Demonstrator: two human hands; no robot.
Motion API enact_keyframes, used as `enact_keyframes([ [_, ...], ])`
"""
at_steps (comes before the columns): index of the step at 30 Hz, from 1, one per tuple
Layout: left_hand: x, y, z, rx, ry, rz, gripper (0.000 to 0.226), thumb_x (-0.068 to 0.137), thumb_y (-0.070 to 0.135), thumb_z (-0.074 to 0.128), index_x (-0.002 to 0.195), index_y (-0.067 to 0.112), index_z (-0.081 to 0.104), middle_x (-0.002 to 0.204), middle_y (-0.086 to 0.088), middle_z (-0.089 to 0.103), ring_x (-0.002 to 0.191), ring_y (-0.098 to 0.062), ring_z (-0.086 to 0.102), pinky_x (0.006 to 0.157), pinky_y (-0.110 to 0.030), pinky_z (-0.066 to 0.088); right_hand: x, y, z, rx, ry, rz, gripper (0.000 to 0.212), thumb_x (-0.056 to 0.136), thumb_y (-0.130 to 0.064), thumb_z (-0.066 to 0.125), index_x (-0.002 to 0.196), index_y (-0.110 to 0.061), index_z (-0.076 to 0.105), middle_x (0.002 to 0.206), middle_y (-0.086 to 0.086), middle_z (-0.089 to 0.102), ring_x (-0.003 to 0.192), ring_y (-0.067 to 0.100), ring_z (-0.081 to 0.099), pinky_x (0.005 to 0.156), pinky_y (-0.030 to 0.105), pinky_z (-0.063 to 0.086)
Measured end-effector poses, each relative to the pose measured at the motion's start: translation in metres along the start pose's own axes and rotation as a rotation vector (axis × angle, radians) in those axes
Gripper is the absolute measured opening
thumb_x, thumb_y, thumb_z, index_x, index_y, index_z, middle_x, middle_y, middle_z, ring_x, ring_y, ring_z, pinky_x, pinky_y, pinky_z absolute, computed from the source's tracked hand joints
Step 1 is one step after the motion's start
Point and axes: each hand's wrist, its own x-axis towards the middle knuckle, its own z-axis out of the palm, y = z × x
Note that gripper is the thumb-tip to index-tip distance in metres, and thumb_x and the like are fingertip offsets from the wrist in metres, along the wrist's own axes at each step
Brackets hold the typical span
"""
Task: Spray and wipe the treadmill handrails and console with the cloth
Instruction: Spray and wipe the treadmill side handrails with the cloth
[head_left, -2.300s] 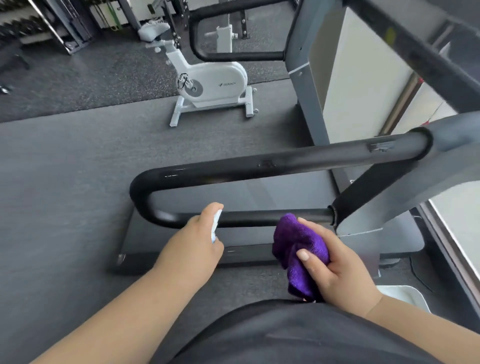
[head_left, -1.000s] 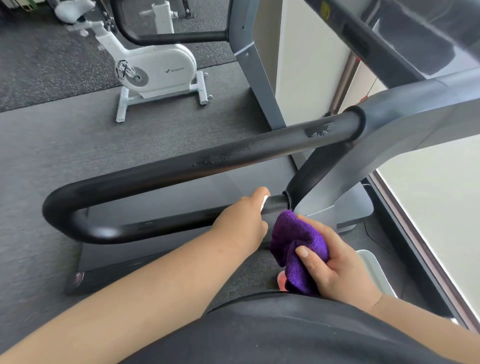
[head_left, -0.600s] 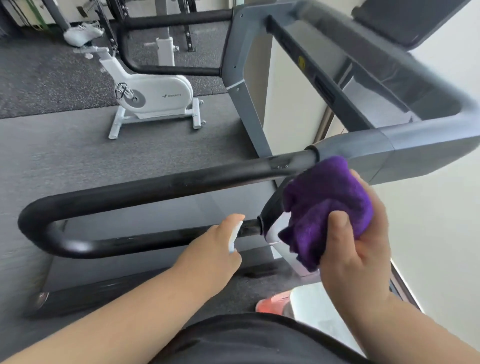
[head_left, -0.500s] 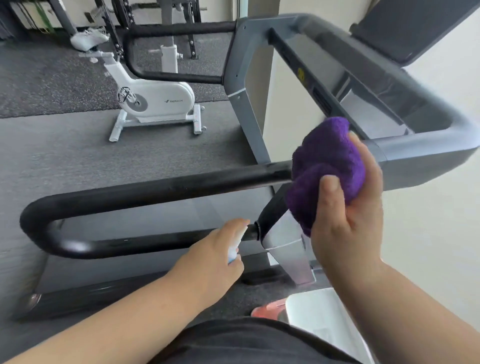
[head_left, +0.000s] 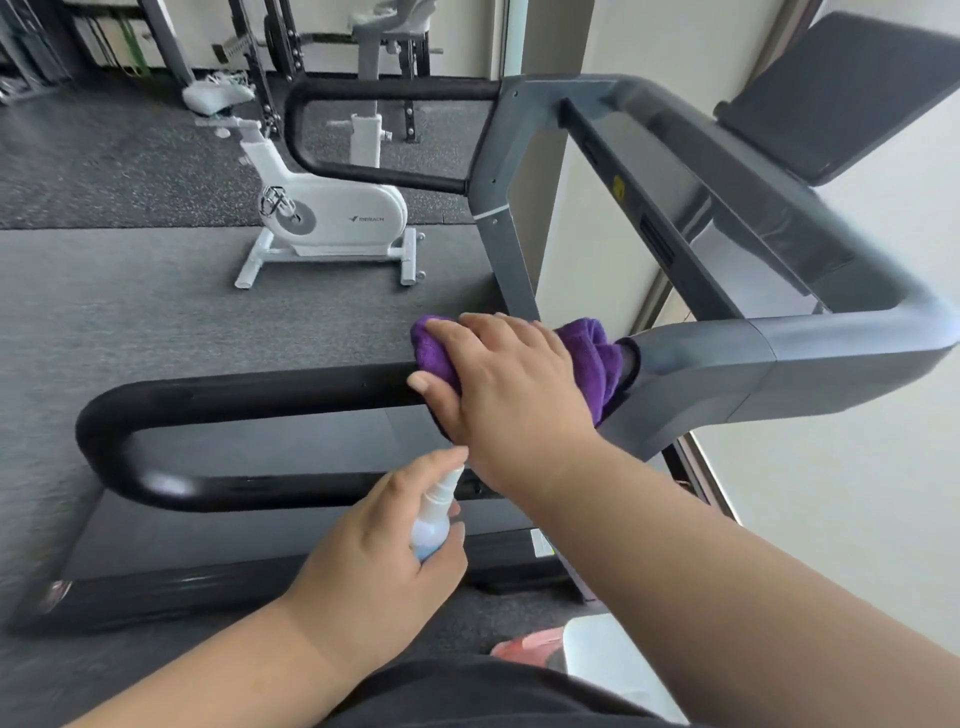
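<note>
Cloth (head_left: 592, 358) (plush purple) wraps rounded handrail (head_left: 260, 387).

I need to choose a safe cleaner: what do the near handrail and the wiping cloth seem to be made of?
Handrail: black, semi-gloss coating with soft highlights, probably rubber or plastic over a tube; the core is hidden. Cloth: purple, fuzzy pile, likely microfibre.
</note>
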Motion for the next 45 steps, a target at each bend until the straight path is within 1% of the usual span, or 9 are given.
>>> enact_keyframes([
  [3,-0.005,0.004,-0.003,-0.033,0.019,0.01,0.061,0.078,0.043,0.053,0.126,0.069,0.028,0.107,0.025,0.057,0.09,0.007,0.058,0.077,0.001,0.037,-0.002,0.025,-0.012,-0.012,-0.021,-0.018,0.066,0.093,-0.074,0.028,0.13,-0.029,0.058,0.122,-0.006,0.065,0.114,0.024,0.059,0.105,0.043,0.036],
  [7,-0.015,-0.002,-0.01,-0.048,0.053,-0.018,0.054,0.078,0.04,0.053,0.126,0.058,0.034,0.101,0.023,0.059,0.088,0.005,0.057,0.076,0.0,0.038,-0.009,0.05,-0.019,-0.034,-0.007,0.029,0.071,0.091,-0.078,0.02,0.127,-0.03,0.058,0.118,-0.005,0.067,0.113,0.026,0.06,0.112,0.051,0.03],
  [13,-0.022,-0.013,-0.024,-0.054,0.073,-0.028,0.054,0.079,0.038,0.053,0.127,0.054,0.034,0.107,0.022,0.056,0.088,0.006,0.056,0.077,0.001,0.036,0.0,-0.006,0.006,-0.02,-0.052,-0.084,0.079,0.088,-0.079,0.029,0.136,-0.022,0.054,0.129,0.003,0.06,0.114,0.03,0.058,0.102,0.05,0.039],
  [20,-0.03,-0.025,-0.033,-0.05,0.124,-0.007,0.07,0.079,0.035,0.057,0.133,0.065,0.025,0.106,0.031,0.057,0.09,0.011,0.057,0.083,0.0,0.036,0.031,-0.086,0.035,-0.063,-0.143,-0.231,0.088,0.079,-0.084,0.025,0.139,-0.024,0.049,0.121,0.004,0.062,0.094,0.033,0.063,0.079,0.043,0.046],
  [27,-0.032,-0.039,-0.045,-0.061,0.147,0.015,0.06,0.08,0.03,0.058,0.132,0.05,0.035,0.101,0.024,0.058,0.087,0.01,0.057,0.081,0.0,0.037,0.028,-0.037,0.016,-0.076,-0.185,-0.253,0.092,0.074,-0.093,0.026,0.145,-0.036,0.039,0.13,-0.006,0.058,0.109,0.028,0.062,0.092,0.045,0.047],
  [30,-0.036,-0.05,-0.058,-0.058,0.156,-0.006,0.063,0.081,0.031,0.058,0.132,0.055,0.032,0.1,0.025,0.057,0.088,0.009,0.058,0.079,-0.001,0.038,0.026,-0.037,0.021,-0.134,-0.156,-0.276,0.089,0.079,-0.089,0.024,0.148,-0.034,0.037,0.133,-0.001,0.056,0.106,0.03,0.063,0.087,0.045,0.05],
  [33,-0.041,-0.064,-0.074,-0.056,0.179,-0.023,0.067,0.081,0.033,0.058,0.133,0.062,0.027,0.099,0.024,0.058,0.086,0.007,0.058,0.078,-0.002,0.04,0.031,-0.06,0.033,-0.165,-0.138,-0.318,0.083,0.084,-0.082,0.029,0.149,-0.032,0.037,0.134,0.003,0.057,0.1,0.031,0.065,0.081,0.042,0.053],
  [39,-0.049,-0.093,-0.107,-0.064,0.184,-0.003,0.061,0.081,0.027,0.059,0.132,0.045,0.032,0.098,0.024,0.056,0.087,0.015,0.053,0.081,0.002,0.035,0.053,-0.143,0.06,-0.149,-0.168,-0.348,0.081,0.082,-0.081,0.032,0.147,-0.032,0.04,0.129,0.003,0.059,0.093,0.033,0.066,0.075,0.041,0.052],
  [45,-0.053,-0.124,-0.136,-0.136,0.208,0.031,0.063,0.08,0.026,0.06,0.133,0.048,0.032,0.109,0.023,0.057,0.092,0.011,0.059,0.084,-0.004,0.04,0.082,-0.247,0.087,-0.22,-0.304,-0.443,0.069,0.086,-0.078,0.039,0.137,-0.033,0.046,0.121,0.002,0.054,0.101,0.033,0.059,0.07,0.038,0.038],
])
